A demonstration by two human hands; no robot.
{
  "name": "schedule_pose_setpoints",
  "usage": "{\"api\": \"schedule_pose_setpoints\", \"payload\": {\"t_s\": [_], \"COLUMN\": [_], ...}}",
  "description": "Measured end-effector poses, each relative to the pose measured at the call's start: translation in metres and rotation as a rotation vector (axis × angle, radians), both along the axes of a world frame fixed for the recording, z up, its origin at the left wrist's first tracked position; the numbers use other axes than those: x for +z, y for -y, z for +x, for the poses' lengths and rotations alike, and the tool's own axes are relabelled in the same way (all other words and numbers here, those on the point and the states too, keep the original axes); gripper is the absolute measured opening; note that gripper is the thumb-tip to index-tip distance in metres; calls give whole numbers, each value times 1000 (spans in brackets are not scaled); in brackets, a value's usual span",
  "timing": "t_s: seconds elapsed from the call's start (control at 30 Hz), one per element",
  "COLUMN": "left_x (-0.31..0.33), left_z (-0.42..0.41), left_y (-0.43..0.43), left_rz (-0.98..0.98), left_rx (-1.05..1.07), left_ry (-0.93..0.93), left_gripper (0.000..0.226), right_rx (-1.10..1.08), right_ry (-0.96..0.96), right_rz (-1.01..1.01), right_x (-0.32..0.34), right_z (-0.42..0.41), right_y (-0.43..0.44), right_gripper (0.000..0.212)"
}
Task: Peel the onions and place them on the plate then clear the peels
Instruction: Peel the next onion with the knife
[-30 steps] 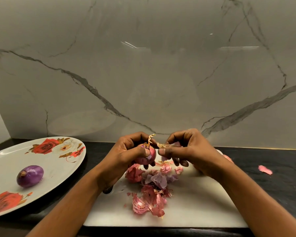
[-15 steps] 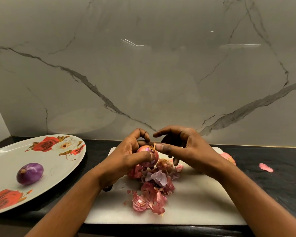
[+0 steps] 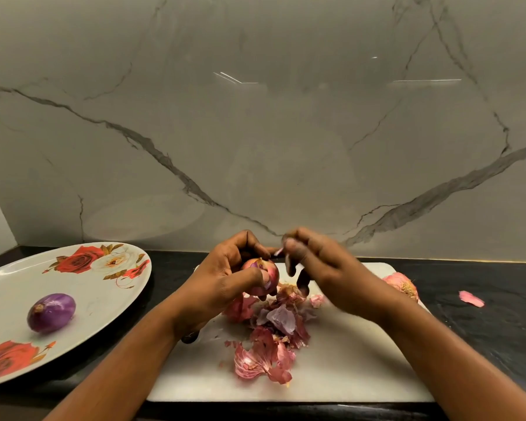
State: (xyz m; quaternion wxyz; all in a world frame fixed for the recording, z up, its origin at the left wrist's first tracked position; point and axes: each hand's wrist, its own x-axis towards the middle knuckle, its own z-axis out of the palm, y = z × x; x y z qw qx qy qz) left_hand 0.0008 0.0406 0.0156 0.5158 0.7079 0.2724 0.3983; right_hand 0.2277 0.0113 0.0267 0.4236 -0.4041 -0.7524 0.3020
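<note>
Left hand: the left hand (image 3: 225, 278) is curled around a partly peeled onion (image 3: 263, 275), thumb pressed across its front, held just above the cutting board (image 3: 346, 360).
Right hand: the right hand (image 3: 322, 265) hangs beside the onion, thumb and forefinger pinched on a small pale strip of skin (image 3: 278, 251); the other fingers hang loose.
Hard to see: the right hand's fingers are motion-blurred; the far side of the held onion is hidden by the left palm.
Peels: a heap of papery pink and purple peels (image 3: 274, 332) lies on the board below the hands.
Other onions: an unpeeled onion (image 3: 403, 284) sits at the board's far right corner, partly behind the right wrist; a smooth purple peeled onion (image 3: 51, 312) rests on the plate (image 3: 110, 299).
Surfaces: white stone-like board, glossy oval rose-printed plate on its left, dark countertop (image 3: 483, 329) with one stray peel (image 3: 471, 298).
</note>
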Motion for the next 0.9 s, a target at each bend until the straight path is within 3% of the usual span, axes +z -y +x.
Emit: {"api": "schedule_pose_setpoints", "payload": {"t_s": [0.07, 0.2, 0.43, 0.57, 0.7, 0.8, 0.9], "left_x": [-2, 0, 10, 12, 8, 7, 5], "left_z": [-1, -1, 1, 4, 4, 3, 2], "left_y": [0, 2, 4, 4, 1, 1, 0], "left_rz": [3, -36, -153, -206, -179, -124, -77], "left_rx": [-11, -29, -60, -24, 41, 56, 70], "left_ry": [-8, 27, 224, 308, 273, 210, 151], "left_gripper": [25, 38, 52, 42, 40, 51, 46], "right_rx": [-27, -36, -35, -30, -20, -44, -51], "right_ry": [-101, 10, -34, -30, -88, -110, -93], "right_rz": [-2, 14, 48, 64, 49, 30, 4], "right_x": [3, 5, 8, 9, 10, 10, 7], "right_z": [5, 7, 13, 12, 9, 6, 6], "right_y": [-2, 0, 5, 8, 8, 7, 5], "right_gripper": [22, 11, 8, 8, 8, 20, 29]}}
